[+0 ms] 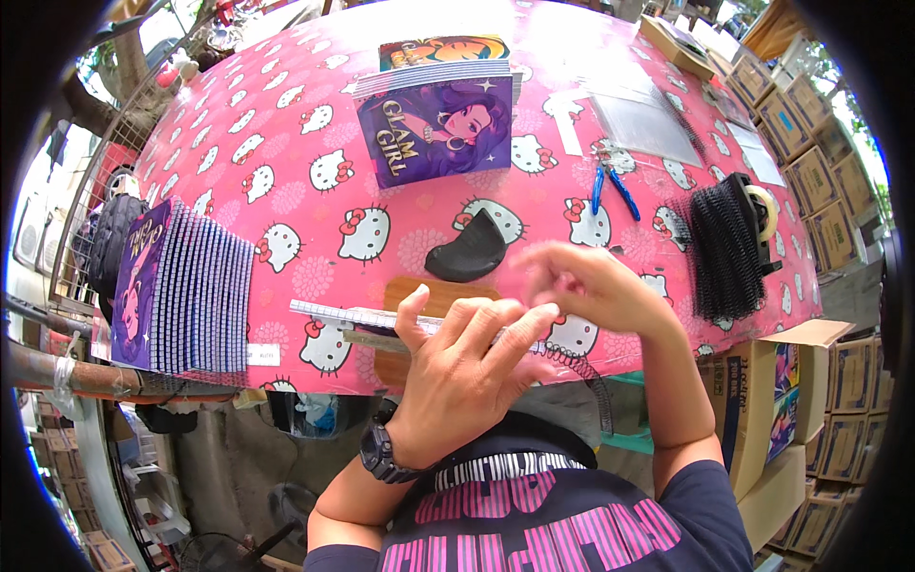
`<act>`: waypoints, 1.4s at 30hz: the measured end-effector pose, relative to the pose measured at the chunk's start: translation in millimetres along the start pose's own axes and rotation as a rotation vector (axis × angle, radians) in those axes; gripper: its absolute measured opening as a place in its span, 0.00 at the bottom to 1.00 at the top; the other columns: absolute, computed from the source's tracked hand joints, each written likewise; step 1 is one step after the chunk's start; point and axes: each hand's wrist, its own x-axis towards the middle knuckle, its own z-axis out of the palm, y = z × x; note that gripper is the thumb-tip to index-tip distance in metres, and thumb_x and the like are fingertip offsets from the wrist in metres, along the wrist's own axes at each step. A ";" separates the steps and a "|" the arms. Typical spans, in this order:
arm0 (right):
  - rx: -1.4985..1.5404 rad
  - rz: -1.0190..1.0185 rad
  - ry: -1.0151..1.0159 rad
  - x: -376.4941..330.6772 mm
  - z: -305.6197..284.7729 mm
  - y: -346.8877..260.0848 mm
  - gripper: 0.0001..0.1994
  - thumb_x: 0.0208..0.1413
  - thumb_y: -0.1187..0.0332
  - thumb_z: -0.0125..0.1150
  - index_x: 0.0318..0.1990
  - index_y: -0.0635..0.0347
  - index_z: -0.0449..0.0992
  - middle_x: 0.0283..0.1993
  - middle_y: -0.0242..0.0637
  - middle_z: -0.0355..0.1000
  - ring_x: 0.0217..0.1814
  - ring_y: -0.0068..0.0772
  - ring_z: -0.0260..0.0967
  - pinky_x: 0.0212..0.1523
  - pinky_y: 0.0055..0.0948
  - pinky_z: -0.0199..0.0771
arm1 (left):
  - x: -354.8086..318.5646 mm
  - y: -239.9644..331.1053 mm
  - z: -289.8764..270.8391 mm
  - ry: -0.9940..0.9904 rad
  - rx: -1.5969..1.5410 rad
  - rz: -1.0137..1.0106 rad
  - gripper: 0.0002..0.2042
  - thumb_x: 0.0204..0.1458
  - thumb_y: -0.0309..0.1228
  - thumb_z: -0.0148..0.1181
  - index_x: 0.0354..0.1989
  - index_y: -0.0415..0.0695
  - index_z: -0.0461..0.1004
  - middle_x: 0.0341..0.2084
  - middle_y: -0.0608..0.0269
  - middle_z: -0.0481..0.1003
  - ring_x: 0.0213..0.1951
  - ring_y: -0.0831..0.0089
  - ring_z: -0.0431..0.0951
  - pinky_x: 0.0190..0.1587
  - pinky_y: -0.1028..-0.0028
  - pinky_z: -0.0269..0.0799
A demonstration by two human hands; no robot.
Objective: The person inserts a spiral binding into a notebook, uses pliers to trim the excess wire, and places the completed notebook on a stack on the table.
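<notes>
My left hand, a dark watch on its wrist, grips a notebook held edge up, its punched edge showing as a pale line of small holes. A black spiral coil trails from the notebook's right end and bends down past the table edge. Beside that end is my right hand, its fingers bent and smeared by motion; what they hold, if anything, is unclear. A wooden board lies partly hidden beneath the notebook. Just beyond it rests a black curved piece.
Stacked purple notebooks stand at left and far middle. Blue-handled pliers, clear plastic sheets and a bundle of black coils lie to the right on the pink patterned tablecloth. An open carton stands below the right edge.
</notes>
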 end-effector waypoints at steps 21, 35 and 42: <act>0.431 -0.089 0.334 19.2 37.0 55.6 0.29 0.48 0.52 0.64 0.55 0.61 0.70 0.47 0.35 0.71 0.47 0.27 0.68 0.49 0.28 0.69 | -3.5 -2.2 0.5 0.080 -0.078 -0.102 0.05 0.50 0.38 0.62 0.32 0.55 0.76 0.30 0.77 0.73 0.44 0.76 0.73 0.64 0.42 0.23; 0.279 -0.316 0.216 -13.4 11.9 -0.1 0.31 0.44 0.43 0.62 0.39 0.69 0.79 0.48 0.46 0.74 0.50 0.41 0.71 0.50 0.37 0.69 | -12.4 -29.4 -20.3 0.092 -0.089 -0.148 0.24 0.37 0.38 0.71 0.47 0.55 0.74 0.27 0.77 0.74 0.38 0.77 0.74 0.66 0.47 0.29; 0.382 -0.324 0.073 4.8 12.4 -20.4 0.35 0.41 0.37 0.61 0.37 0.68 0.80 0.49 0.55 0.73 0.46 0.44 0.73 0.50 0.35 0.70 | -18.7 -37.4 -27.3 0.118 0.073 -0.157 0.25 0.36 0.38 0.72 0.47 0.54 0.74 0.28 0.78 0.75 0.40 0.77 0.74 0.66 0.46 0.29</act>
